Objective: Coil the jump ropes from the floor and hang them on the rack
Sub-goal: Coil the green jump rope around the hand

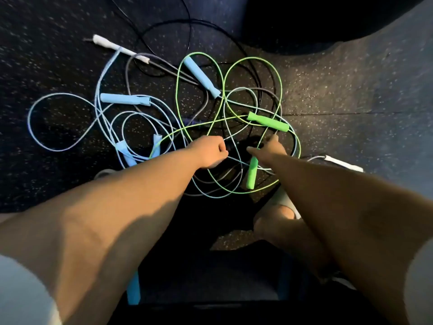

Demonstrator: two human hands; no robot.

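Note:
Several jump ropes lie tangled on the speckled rubber floor (339, 95). The green rope has one handle (267, 123) just beyond my right hand and the other handle (251, 172) between my forearms. Light blue handles lie at the top middle (201, 76) and at the left (124, 99). A white handle (117, 46) lies far left, another white handle (342, 163) at the right. My left hand (209, 152) is curled into a fist over the tangle's middle, apparently round a thin cord. My right hand (270, 148) reaches down among the green loops with fingers extended. No rack is in view.
Thin black cord (187, 31) loops toward the top of the view. A large dark object (304, 19) fills the top right. My sandalled foot (281, 207) stands by the ropes. A dark seat with a blue leg (133, 289) is below me.

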